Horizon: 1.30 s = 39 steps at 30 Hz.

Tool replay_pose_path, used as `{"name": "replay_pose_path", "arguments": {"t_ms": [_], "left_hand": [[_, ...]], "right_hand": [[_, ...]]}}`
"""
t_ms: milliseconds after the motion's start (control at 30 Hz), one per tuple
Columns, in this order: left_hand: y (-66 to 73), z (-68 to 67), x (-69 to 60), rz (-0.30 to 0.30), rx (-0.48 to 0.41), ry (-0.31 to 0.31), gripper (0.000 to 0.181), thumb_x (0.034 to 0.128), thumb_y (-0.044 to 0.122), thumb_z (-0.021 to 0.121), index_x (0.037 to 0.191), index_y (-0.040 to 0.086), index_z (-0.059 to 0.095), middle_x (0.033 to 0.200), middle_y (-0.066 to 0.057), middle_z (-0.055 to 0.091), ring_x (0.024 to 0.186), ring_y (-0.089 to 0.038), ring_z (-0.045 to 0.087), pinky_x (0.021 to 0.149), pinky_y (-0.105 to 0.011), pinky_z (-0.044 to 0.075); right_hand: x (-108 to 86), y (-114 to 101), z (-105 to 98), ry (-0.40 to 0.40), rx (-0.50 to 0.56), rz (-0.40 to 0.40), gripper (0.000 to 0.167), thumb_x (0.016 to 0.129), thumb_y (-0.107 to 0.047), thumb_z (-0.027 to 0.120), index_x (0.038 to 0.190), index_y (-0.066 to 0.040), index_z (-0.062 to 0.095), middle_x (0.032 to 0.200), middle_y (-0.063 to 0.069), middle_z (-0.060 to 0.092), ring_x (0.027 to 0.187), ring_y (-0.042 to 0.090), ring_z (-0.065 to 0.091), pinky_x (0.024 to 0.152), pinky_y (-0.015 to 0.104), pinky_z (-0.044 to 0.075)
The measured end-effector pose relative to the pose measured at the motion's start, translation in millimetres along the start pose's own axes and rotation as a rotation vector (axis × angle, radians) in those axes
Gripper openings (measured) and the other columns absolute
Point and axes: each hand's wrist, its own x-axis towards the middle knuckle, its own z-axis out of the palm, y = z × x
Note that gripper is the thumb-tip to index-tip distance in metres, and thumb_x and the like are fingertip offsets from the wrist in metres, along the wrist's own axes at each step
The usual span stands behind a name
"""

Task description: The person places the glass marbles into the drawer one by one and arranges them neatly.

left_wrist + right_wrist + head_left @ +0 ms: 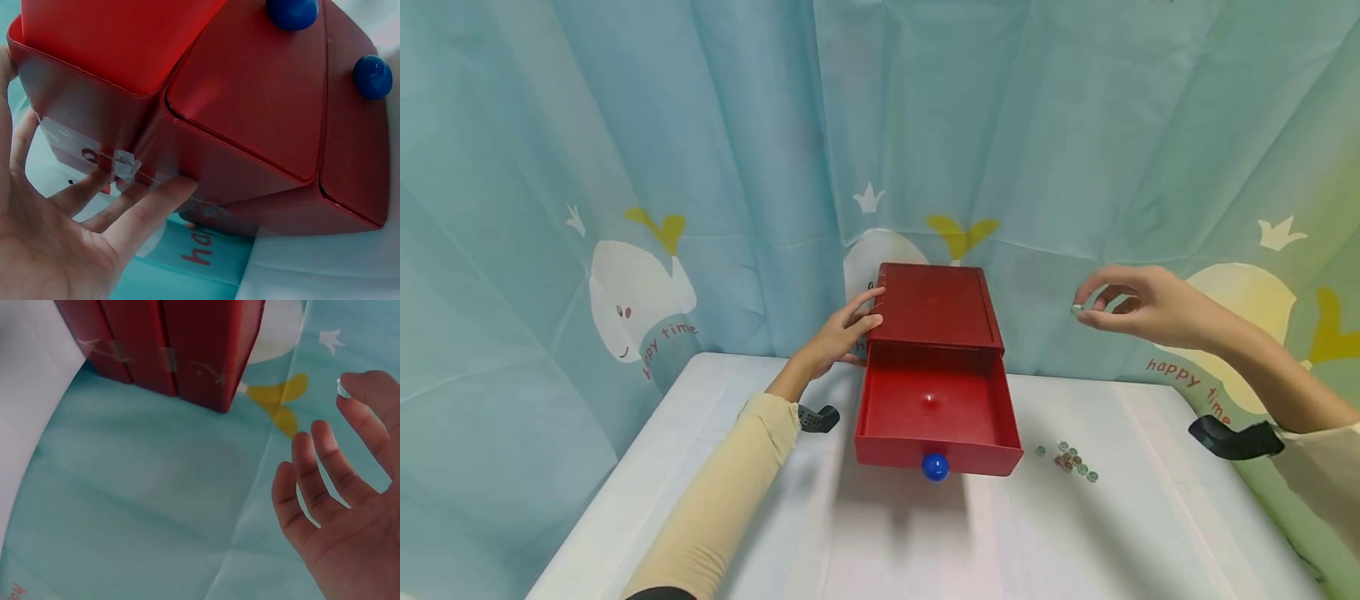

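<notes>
A red drawer cabinet (936, 304) stands on the table, its top drawer (928, 402) pulled out and bare inside. Lower drawers with blue round knobs (373, 77) show in the left wrist view. My left hand (829, 343) rests against the cabinet's left side and top edge, fingers fairly straight. Above the table to the right, my right hand (1157, 307) pinches a small clear greenish glass bead (1077, 309) between thumb and index finger. Its other fingers (306, 456) are spread apart. Several similar beads (1072, 456), greenish and brownish, lie right of the drawer.
The white table (760, 533) carries the cabinet near its back edge. Behind it hangs a blue-green curtain (760, 150) with whale prints and lettering. A black camera mount (1236, 437) sits on the right wrist and another (818, 418) on the left.
</notes>
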Motion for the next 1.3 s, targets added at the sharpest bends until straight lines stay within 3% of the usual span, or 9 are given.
{"name": "replay_pose_path", "arguments": {"t_ms": [200,433,733,1067,1300], "left_hand": [[0.5,0.1,0.2,-0.001,0.000,0.000,0.059,0.1030,0.038,0.056,0.158,0.044,0.035,0.155,-0.009,0.043,0.137,-0.031,0.048,0.089,-0.059,0.057],[2.4,-0.4,0.7,0.007,0.002,-0.001,0.059,0.1028,0.038,0.056,0.158,0.043,0.035,0.156,-0.010,0.042,0.137,-0.032,0.048,0.089,-0.059,0.057],[2.5,0.9,-0.8,-0.003,-0.003,0.002,0.059,0.1027,0.038,0.056,0.158,0.042,0.035,0.155,-0.010,0.042,0.137,-0.032,0.047,0.090,-0.060,0.056],[2.4,1.1,-2.2,0.003,0.010,0.008,0.060,0.1015,0.039,0.056,0.158,0.043,0.035,0.154,-0.010,0.043,0.137,-0.031,0.047,0.090,-0.060,0.056],[2.7,-0.5,-4.2,-0.003,0.026,0.027,0.060,0.1012,0.040,0.056,0.157,0.043,0.036,0.154,-0.010,0.044,0.135,-0.032,0.049,0.088,-0.060,0.057]], "right_hand": [[20.1,-16.9,4.1,-0.137,0.032,-0.067,0.019,0.092,-0.011,0.078,0.106,-0.018,0.070,0.097,-0.001,0.069,0.084,0.013,0.066,0.072,0.024,0.056],[45.3,-42.6,12.4,-0.286,0.056,-0.080,0.013,0.094,-0.016,0.076,0.105,-0.017,0.069,0.103,-0.003,0.067,0.088,0.017,0.067,0.076,0.030,0.059],[72.4,-67.5,32.4,-0.410,0.095,-0.146,0.011,0.095,-0.017,0.074,0.104,-0.016,0.069,0.095,0.000,0.069,0.087,0.021,0.068,0.076,0.033,0.059],[97.2,-83.7,67.1,-0.416,0.055,-0.203,0.016,0.089,-0.019,0.079,0.101,-0.022,0.070,0.095,-0.003,0.068,0.079,0.019,0.066,0.067,0.035,0.060],[110.9,-98.2,93.8,-0.419,0.075,-0.289,0.014,0.090,-0.018,0.078,0.100,-0.023,0.071,0.097,-0.007,0.068,0.091,0.017,0.064,0.075,0.034,0.059]]}}
